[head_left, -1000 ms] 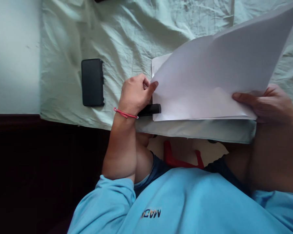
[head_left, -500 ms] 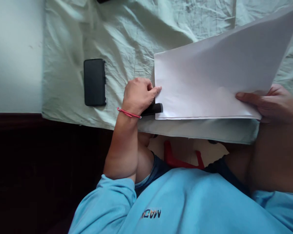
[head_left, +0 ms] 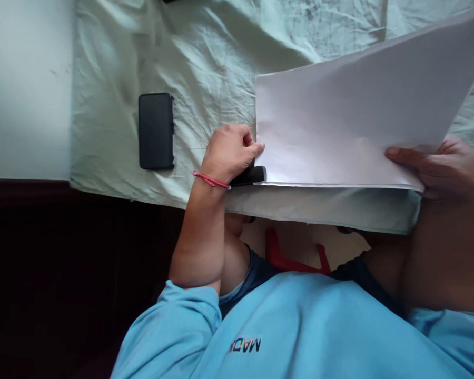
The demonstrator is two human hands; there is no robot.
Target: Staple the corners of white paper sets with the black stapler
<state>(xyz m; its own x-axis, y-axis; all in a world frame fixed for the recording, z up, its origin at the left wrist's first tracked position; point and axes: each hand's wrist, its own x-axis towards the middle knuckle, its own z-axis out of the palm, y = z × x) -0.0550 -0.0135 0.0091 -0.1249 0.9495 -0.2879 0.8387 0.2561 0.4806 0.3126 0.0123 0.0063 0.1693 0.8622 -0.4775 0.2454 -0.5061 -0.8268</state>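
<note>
My left hand (head_left: 231, 152) is closed over a black stapler (head_left: 256, 174), its fingers curled and mostly hidden from above. The thumb tip rests on the left edge of a stack of white paper (head_left: 332, 121). The stapler's head overlaps the stack's near left corner; the rest of it disappears beneath my hand and wrist. At the right end, my right hand (head_left: 442, 166) grips the paper, thumb on top and the other fingers underneath. The far right part of the stack bends upward off the cloth.
A black rectangular case or device (head_left: 156, 131) lies left of my hands on the pale green cloth (head_left: 205, 63). The cloth-covered table's near edge runs just before my body. A red stool or chair (head_left: 284, 258) shows below. A dark object is cut off at the top.
The paper has shifted slightly away from me, so its near edge now lines up with the stapler's side. My left thumb sits a little closer to the stapler's head.
</note>
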